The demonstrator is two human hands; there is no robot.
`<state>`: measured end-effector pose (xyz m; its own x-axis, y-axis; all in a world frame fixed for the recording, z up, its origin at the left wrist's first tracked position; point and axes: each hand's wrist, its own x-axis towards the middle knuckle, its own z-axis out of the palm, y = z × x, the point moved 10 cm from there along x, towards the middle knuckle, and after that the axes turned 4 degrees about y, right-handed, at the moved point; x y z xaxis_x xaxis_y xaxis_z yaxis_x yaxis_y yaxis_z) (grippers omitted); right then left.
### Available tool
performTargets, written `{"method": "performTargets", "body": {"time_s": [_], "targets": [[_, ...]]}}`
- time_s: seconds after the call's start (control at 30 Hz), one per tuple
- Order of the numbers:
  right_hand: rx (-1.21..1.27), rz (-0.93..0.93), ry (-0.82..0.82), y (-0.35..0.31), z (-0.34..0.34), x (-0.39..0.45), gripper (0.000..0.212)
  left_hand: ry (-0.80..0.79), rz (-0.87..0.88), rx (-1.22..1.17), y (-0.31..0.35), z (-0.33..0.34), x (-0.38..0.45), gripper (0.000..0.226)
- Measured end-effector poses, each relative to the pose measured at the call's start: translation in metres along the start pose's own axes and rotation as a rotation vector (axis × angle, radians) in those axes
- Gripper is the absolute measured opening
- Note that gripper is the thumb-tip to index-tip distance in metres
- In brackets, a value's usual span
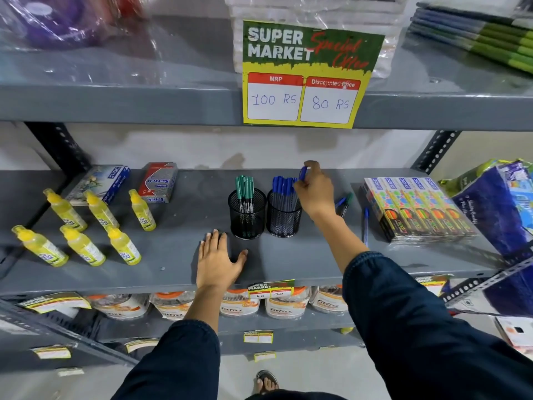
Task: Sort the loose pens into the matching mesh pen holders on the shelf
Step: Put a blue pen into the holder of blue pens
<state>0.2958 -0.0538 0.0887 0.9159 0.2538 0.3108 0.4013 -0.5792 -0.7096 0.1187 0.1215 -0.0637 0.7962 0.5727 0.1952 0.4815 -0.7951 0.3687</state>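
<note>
Two black mesh pen holders stand side by side on the grey middle shelf [178,255]. The left holder [247,219] carries green-capped pens [244,187]; the right holder [284,219] carries blue-capped pens [281,187]. My right hand [315,192] hovers over the right holder's far rim, fingers pinched on a blue pen [302,173] held upright above the others. Flat on the shelf in front of the left holder rests my left hand [217,264], fingers spread, holding nothing. Behind my right wrist lie loose pens, blue and green [344,202]. Another blue pen [366,226] lies further right.
Several yellow glue bottles [83,226] stand at the left, with two small boxes [157,183] behind them. A row of colour pencil packs [418,209] lies at the right, next to a blue bag [501,215]. A price sign [305,79] hangs from the upper shelf.
</note>
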Motion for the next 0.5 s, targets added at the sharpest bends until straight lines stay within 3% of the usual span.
{"method": "performTargets", "body": {"time_s": [0.1, 0.23, 0.3, 0.43, 0.5], "targets": [[-0.056, -0.005, -0.024, 0.01, 0.013, -0.004, 0.034, 0.003, 0.0, -0.008, 0.0, 0.0, -0.001, 0.075], [0.003, 0.068, 0.128, 0.037, -0.002, -0.002, 0.036, -0.003, -0.002, -0.006, 0.0, 0.0, -0.002, 0.075], [-0.101, 0.131, 0.123, 0.06, -0.003, -0.001, 0.037, -0.008, -0.001, -0.011, 0.0, 0.0, -0.002, 0.076], [-0.504, 0.205, -0.312, 0.112, 0.036, -0.018, 0.051, 0.003, 0.005, -0.01, 0.001, -0.001, -0.002, 0.075], [-0.622, 0.179, -0.448, 0.126, 0.05, -0.03, 0.05, 0.006, 0.006, -0.004, 0.001, -0.001, -0.002, 0.075]]}}
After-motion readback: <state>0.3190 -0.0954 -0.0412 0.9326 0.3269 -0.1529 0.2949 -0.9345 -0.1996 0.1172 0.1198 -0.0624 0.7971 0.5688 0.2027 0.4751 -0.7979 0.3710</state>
